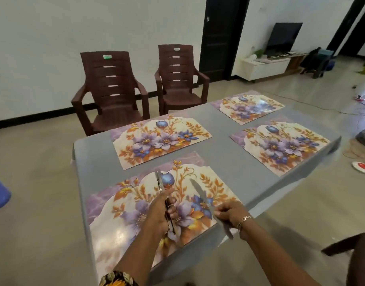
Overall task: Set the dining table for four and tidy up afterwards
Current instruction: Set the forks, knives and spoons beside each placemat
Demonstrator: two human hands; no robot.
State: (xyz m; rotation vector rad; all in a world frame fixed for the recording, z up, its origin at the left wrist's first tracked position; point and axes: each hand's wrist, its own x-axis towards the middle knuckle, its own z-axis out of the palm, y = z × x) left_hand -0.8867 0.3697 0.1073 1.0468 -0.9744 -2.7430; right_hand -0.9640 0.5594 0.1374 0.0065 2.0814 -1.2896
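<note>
Left hand (161,211) grips a cutlery bundle (159,182), right hand (231,213) holds a knife (198,190) by its handle, both over the lower-centre placemat (115,223). Best bet: lay the knife flat at the mat's right side, blade inward, square to the counter (225,162) edge.

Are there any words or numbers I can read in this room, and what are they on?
No text here can be read.
On the left chair, a green sticker: too blurred to read.
The placemats: flowers only, no writing.
</note>
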